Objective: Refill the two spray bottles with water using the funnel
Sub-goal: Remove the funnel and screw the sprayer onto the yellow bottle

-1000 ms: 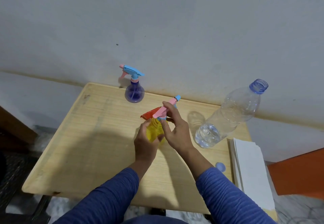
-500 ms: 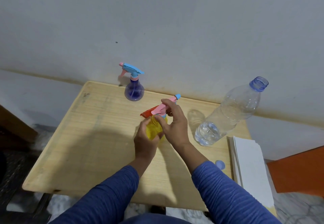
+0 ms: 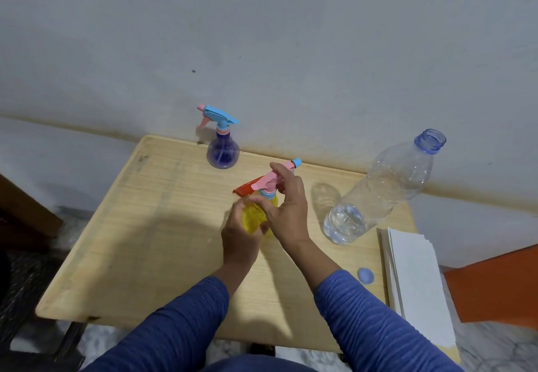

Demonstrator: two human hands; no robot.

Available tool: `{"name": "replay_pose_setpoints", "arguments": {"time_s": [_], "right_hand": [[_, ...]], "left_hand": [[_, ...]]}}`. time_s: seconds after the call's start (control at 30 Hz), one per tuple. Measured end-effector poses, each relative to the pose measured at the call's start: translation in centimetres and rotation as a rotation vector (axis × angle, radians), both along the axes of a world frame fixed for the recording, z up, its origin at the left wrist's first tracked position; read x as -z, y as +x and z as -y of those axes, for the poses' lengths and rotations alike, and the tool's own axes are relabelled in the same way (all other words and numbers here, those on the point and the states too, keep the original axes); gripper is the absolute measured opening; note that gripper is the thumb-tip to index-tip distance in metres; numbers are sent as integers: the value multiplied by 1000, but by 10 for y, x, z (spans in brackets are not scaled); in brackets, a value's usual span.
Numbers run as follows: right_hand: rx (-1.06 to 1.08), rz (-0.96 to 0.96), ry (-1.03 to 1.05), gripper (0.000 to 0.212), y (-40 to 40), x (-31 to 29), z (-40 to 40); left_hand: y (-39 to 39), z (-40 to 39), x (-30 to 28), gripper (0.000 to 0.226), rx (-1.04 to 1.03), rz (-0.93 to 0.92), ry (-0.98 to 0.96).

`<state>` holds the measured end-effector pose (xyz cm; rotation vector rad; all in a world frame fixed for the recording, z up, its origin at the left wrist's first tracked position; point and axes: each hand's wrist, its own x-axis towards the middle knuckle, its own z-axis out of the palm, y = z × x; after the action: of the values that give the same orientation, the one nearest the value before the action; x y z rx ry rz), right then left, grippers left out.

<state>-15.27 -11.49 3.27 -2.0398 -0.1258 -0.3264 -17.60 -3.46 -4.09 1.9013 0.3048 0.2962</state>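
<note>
A yellow spray bottle (image 3: 252, 220) stands at the middle of the wooden table (image 3: 145, 226). My left hand (image 3: 240, 235) grips its body. My right hand (image 3: 286, 208) holds its pink trigger head (image 3: 269, 179) at the collar. Behind the bottle lies a red funnel (image 3: 247, 187), mostly hidden. A purple spray bottle (image 3: 222, 153) with a blue and pink head stands at the table's far edge by the wall. A large clear water bottle (image 3: 378, 194), uncapped and about a quarter full, stands to the right.
The water bottle's blue cap (image 3: 365, 275) lies near the table's front right. A stack of white paper (image 3: 416, 284) rests on the right edge. The grey wall (image 3: 262, 51) runs right behind the table. An orange surface (image 3: 495, 284) is at far right.
My right hand has shifted slightly on the pink head, its fingers lower around the collar. The bottle stays in place. The view has moved a little.
</note>
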Motion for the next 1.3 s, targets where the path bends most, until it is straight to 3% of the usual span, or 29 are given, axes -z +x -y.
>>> {"name": "replay_pose_setpoints", "arguments": {"time_s": [0.13, 0.3, 0.47, 0.63, 0.8, 0.97, 1.3], "right_hand": [[-58, -15, -17, 68, -6, 5, 5], [21, 1, 9, 59, -2, 1, -1], [-71, -43, 10, 74, -6, 3, 2], [7, -37, 1, 69, -2, -1, -2], [-56, -36, 18, 80, -4, 1, 2], [8, -22, 13, 69, -1, 0, -1], [-3, -37, 24, 75, -1, 0, 3]], "left_hand": [[0, -1, 0, 61, 16, -19, -34], [0, -1, 0, 61, 15, -10, 0], [0, -1, 0, 61, 29, -15, -8], [0, -1, -2, 61, 31, -41, -36], [1, -2, 0, 63, 34, -48, -23], [1, -1, -1, 63, 36, -50, -17], [1, -3, 0, 61, 31, -36, -21]]}}
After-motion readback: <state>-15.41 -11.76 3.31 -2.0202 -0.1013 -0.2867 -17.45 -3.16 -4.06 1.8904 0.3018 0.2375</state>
